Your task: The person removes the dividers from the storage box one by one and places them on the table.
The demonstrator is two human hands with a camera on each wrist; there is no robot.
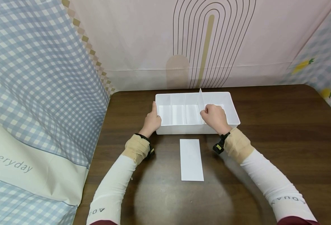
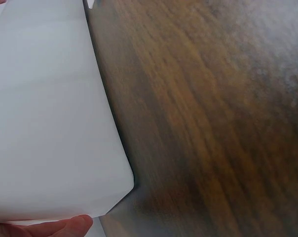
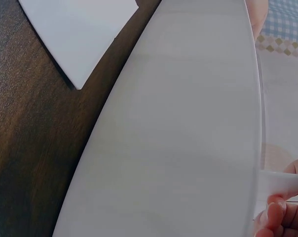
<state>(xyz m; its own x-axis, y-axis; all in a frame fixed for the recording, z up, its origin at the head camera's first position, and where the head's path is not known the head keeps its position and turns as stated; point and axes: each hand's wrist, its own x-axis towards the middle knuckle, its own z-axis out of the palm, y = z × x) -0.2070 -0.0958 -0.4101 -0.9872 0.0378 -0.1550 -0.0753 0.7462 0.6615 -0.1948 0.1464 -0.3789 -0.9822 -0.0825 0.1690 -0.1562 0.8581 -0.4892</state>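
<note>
A white plastic box [image 1: 186, 129] with upright partitions lies lengthwise on the table. My right hand [image 1: 215, 118] pinches a thin white divider [image 1: 200, 97], which stands tilted inside the box with its far end above the rim. The right wrist view shows thumb and fingertips holding that divider [image 3: 282, 183] just past the box's near wall [image 3: 173, 128]. At the box's left end, my left hand [image 1: 151, 120] touches the outer wall, index finger straight along it. Its other fingers are mostly hidden. A second flat white panel [image 1: 191, 160] lies on the table in front of the box.
The dark wooden table [image 1: 280, 134] extends to both sides of the box. Behind it hangs a pink curtain [image 1: 131, 40] with arch lines, and a blue checked cloth [image 1: 41, 62] drapes at the left.
</note>
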